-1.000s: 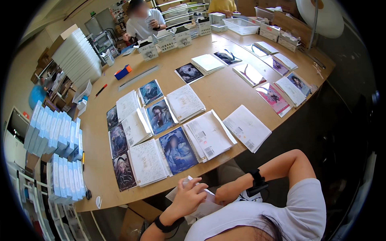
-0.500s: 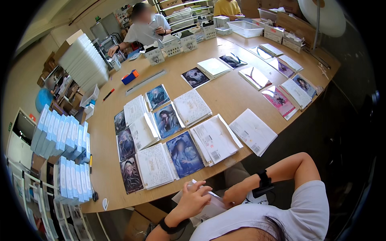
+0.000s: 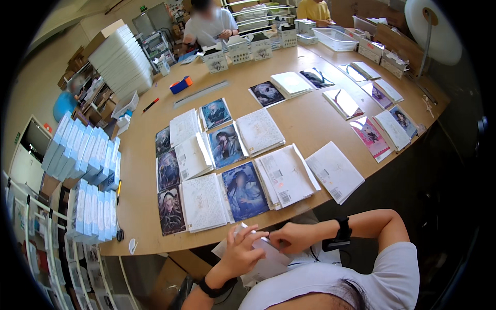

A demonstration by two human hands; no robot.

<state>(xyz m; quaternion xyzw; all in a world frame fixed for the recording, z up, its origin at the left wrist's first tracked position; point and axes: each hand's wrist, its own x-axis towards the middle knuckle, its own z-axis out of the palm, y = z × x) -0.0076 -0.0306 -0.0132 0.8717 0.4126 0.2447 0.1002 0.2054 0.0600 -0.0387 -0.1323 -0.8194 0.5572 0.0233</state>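
Holding a white folder [image 3: 276,264], the L hand [image 3: 243,253] has its fingers spread over the upper edge; black band [image 3: 217,287] on that wrist. Folder's tilted, in front of the person's torso, just off the near edge of the surface [image 3: 305,121]. R hand [image 3: 293,238] is narrow, fingers curled in at the folder's top R side; can't tell if it's pinching or only touching. Black strap w/ device [image 3: 338,235] on R wrist.

Nearest the hands on the surface: dark-blue illustrated card [image 3: 245,191], btwn a white patterned stack [image 3: 204,201] on its L and a white barcoded stack [image 3: 287,173] on its R. Loose white pack [image 3: 336,173] lies R of that, at an angle, corner nr the edge. More pics + white stacks in rows behind; pink card [image 3: 371,138] farther R. Far L: blue-white boxes [image 3: 88,150] in 2 groups, scissors [image 3: 120,235] just beside. Toward the back: blue-orange item [image 3: 181,84] nr a clear strip [image 3: 201,94], red marker [image 3: 151,105] to its L. Across: co-worker in white [image 3: 212,26] behind open white boxes [image 3: 238,50]; another person in yellow [image 3: 312,10] farther R.
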